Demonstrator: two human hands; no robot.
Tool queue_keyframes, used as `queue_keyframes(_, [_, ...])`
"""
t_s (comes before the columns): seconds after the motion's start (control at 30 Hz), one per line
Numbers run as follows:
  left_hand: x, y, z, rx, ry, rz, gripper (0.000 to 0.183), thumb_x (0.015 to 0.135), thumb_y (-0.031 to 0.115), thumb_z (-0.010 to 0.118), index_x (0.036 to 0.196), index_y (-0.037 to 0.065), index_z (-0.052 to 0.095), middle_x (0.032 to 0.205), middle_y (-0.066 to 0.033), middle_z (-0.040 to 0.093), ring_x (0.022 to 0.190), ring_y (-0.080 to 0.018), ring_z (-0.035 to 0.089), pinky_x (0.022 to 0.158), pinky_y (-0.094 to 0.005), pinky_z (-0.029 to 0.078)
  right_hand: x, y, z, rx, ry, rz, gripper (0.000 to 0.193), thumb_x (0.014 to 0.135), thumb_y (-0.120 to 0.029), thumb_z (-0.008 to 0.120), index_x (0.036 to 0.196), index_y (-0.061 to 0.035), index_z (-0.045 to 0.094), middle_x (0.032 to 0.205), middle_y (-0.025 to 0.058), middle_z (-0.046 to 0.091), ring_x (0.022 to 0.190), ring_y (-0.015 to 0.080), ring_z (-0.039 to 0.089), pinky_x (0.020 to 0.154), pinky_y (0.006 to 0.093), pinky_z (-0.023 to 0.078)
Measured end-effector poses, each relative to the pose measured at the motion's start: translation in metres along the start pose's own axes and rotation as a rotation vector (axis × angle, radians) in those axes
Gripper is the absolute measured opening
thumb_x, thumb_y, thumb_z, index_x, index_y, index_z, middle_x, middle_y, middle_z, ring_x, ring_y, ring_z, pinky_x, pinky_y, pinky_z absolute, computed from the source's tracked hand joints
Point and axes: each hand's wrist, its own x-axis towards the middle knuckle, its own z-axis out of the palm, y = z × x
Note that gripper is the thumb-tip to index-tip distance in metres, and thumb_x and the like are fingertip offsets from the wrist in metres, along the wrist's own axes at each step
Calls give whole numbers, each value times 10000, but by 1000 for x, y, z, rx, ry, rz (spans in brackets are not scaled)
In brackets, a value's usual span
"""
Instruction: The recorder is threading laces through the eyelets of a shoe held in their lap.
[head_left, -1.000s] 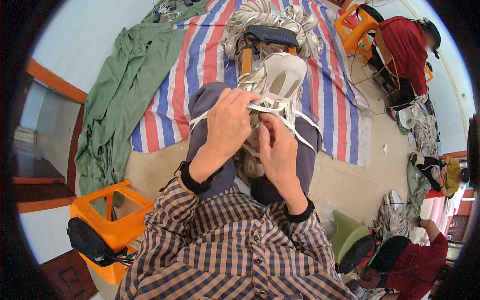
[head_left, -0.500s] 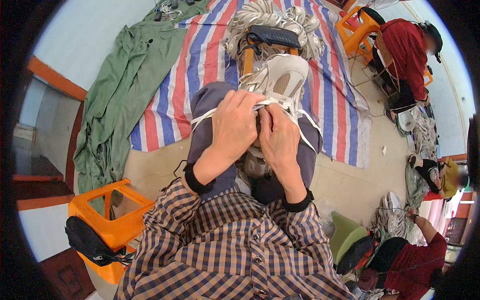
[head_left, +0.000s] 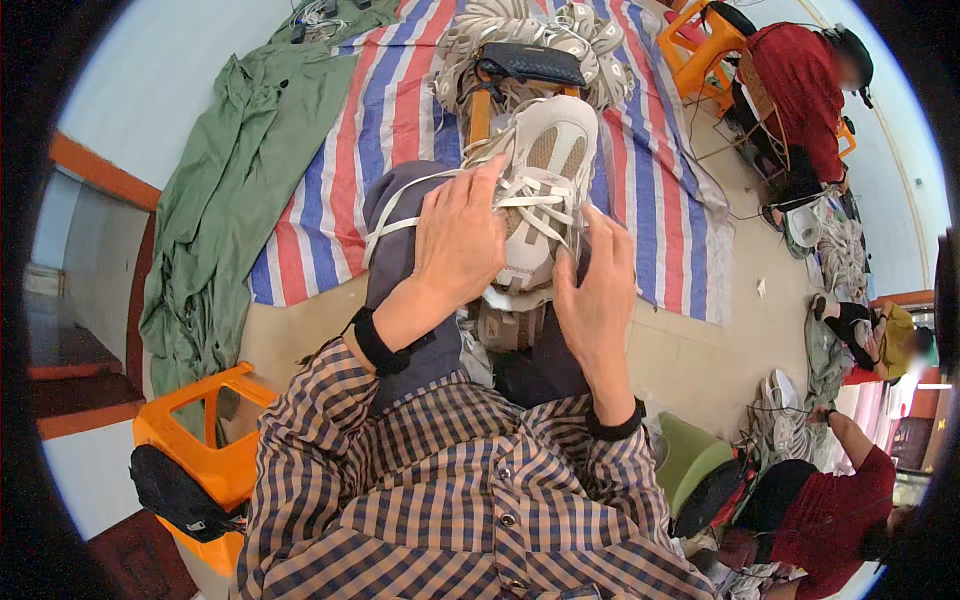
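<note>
A beige-and-white sneaker (head_left: 530, 240) lies before me above my knees, its toe pointing away and its white laces crossed over the tongue. My left hand (head_left: 460, 240) is closed against the shoe's left side, with its fingertips partly hidden. A loose white lace (head_left: 400, 195) loops out past that hand over my left thigh. At the shoe's right edge my right hand (head_left: 600, 290) has its thumb and fingers around the side. Under the toe, part of an orange-yellow stool frame (head_left: 480, 115) shows.
Beyond it, a heap of similar shoes (head_left: 600, 75) and a dark pouch (head_left: 530, 63) sit on a striped sheet (head_left: 340, 200). Green cloth (head_left: 220, 190) lies left. An orange stool (head_left: 200, 410) with a black bag (head_left: 180, 495) stands near left. Co-workers sit right beside shoe piles (head_left: 840, 250).
My hands have moved apart from the laces at the middle to the shoe's two sides. The laced front is now uncovered, and the loose lace end hangs in a loop at left.
</note>
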Motion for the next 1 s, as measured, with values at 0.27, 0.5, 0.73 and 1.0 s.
queue_keyframes(0.27, [12, -12, 6, 37, -5, 13, 534, 830, 60, 519, 1353, 35, 420, 1116, -201, 579, 1036, -372, 551, 881, -458, 409, 10, 8, 16, 1, -126, 112, 574, 739, 20, 562, 1303, 44, 457, 1180, 226, 559, 1137, 379, 510, 919, 433, 461])
queue_keyframes(0.5, [5, -10, 8, -8, 28, -35, 536, 829, 61, 524, 1356, 65, 425, 1115, -189, 581, 1036, -374, 553, 873, -470, 420, 9, 7, 19, -95, -115, 65, 559, 740, 32, 556, 1294, 20, 479, 1178, 184, 574, 1127, 356, 519, 895, 427, 480])
queue_keyframes(0.73, [-16, 21, -15, -16, 228, 318, 446, 698, -1, 656, 1133, 88, 612, 1014, -108, 612, 907, -309, 583, 804, -407, 461, 1, 16, 8, 94, -107, -23, 577, 719, 81, 554, 1283, -36, 546, 1190, 155, 580, 1105, 342, 536, 908, 419, 469])
queue_keyframes(1.0, [-23, 34, 5, 43, 89, 267, 285, 742, 76, 648, 1026, 62, 627, 839, -58, 543, 821, -224, 556, 727, -351, 414, -4, 5, 13, 11, -30, 29, 552, 731, 75, 553, 1270, -48, 563, 1168, 153, 590, 1072, 339, 551, 884, 414, 473])
